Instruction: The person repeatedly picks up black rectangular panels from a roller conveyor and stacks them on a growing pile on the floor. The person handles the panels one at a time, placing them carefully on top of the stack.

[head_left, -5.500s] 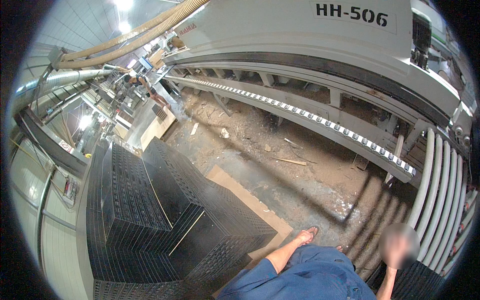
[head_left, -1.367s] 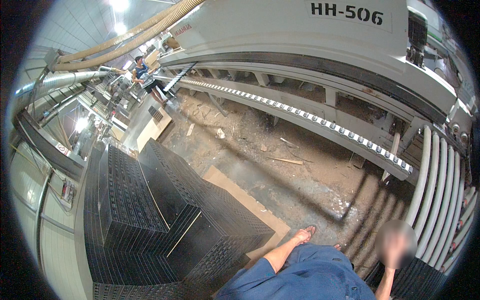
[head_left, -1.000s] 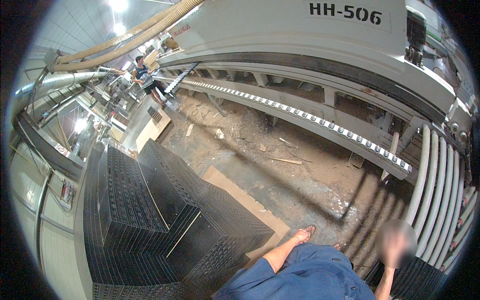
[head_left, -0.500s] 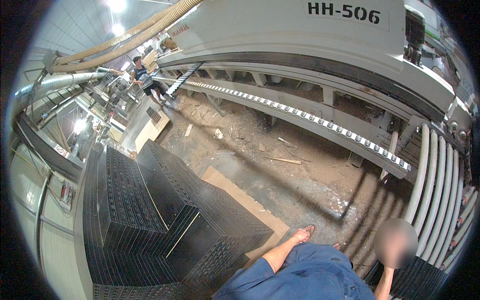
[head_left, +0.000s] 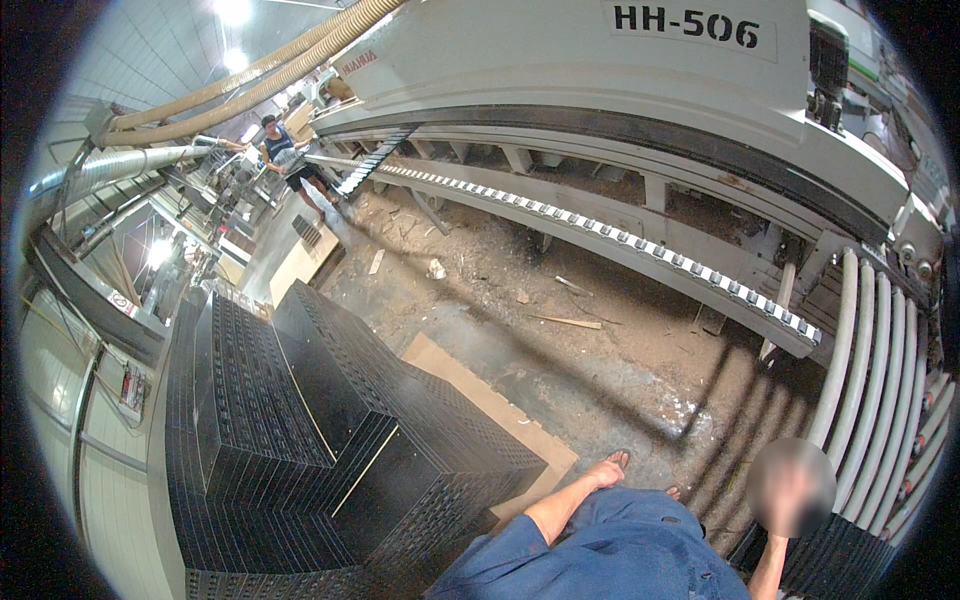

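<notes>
Two black panel stacks (head_left: 330, 440)

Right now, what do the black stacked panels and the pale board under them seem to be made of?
The black stacked panels look like coated wood board, perhaps laminated: flat matte dark faces, thin layered edges and rows of small holes. The pale board under them looks like raw fibreboard or plywood: tan, dull, uncoated. Sawdust on the floor fits wood, but I cannot be sure.
</notes>
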Available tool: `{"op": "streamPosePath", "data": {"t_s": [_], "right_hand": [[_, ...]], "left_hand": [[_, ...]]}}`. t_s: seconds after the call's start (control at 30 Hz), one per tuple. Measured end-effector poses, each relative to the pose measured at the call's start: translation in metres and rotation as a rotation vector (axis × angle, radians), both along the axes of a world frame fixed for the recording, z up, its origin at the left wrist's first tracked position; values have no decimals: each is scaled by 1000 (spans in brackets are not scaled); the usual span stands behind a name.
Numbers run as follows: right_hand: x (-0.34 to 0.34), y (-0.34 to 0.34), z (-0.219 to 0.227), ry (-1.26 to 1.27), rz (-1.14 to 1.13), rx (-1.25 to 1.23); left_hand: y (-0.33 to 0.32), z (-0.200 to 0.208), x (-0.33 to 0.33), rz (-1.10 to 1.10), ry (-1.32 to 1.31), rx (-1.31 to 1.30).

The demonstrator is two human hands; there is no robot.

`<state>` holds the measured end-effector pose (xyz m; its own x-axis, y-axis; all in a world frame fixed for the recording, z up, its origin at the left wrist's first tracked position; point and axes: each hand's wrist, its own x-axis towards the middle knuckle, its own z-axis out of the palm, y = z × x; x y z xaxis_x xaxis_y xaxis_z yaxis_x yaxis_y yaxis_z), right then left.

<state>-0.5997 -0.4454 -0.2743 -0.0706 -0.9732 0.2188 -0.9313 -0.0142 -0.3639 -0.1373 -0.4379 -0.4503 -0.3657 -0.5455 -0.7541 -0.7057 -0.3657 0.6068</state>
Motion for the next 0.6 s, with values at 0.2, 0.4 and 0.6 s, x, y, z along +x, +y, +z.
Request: {"op": "streamPosePath", "data": {"t_s": [0.2,0.4,0.6], "right_hand": [[-10,2,-15,-95,-10,24],[-15,1,-23,-68,18,2],[-21,3,-32,-122,37,12]], "left_hand": [[-8,-11,-42,-297,43,-62],[-11,-12,-68,-377,105,-75],[-9,-13,-72,-400,124,-69]]}}
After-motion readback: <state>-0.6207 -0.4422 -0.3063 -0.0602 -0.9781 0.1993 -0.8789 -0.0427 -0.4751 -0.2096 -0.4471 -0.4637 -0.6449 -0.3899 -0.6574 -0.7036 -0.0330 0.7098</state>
